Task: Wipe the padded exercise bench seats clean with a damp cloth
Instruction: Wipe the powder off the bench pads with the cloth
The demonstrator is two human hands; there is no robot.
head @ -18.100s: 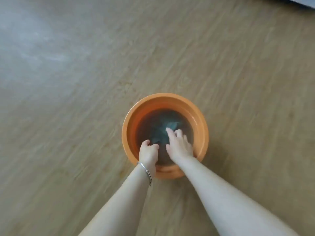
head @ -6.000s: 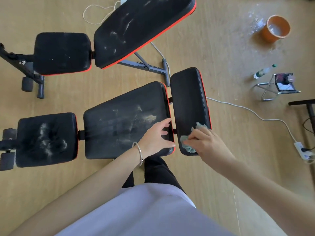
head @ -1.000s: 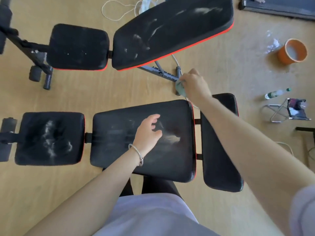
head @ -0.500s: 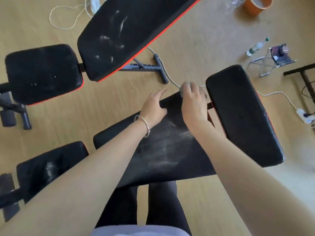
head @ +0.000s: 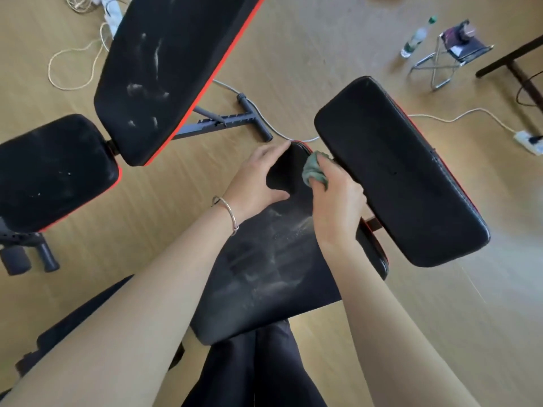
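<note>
— How many pads are you looking at?
— I am counting five black pads across two benches. On the near bench I am leaning over the long pad [head: 264,268]. The end pad [head: 396,171] is sitting just to its right, and a third pad [head: 82,315] is mostly hiding behind my left forearm. The far bench is showing one big tilted back pad [head: 170,69] and one square seat pad [head: 53,171].
— What are your two hands doing?
— My right hand [head: 338,207] is gripping one green cloth [head: 313,171]. Its fingers are curling round the bunched cloth and holding it at the far right corner of the long pad, right beside the gap to the end pad. My left hand [head: 258,180] is resting on the far edge of the same pad with its fingers straight and its thumb spread wide, holding nothing. One silver bangle [head: 227,212] is sitting on that wrist.
— Where is the dirt lying?
— White smears are streaking the middle of the long pad, below my hands, and also the back pad. Pale specks are dotting the seat pad. The end pad is looking evenly black.
— What else is lying around?
— One bottle [head: 417,36] is standing beside one folding stool [head: 449,51]. One white power strip [head: 529,141] is lying at the right edge.
</note>
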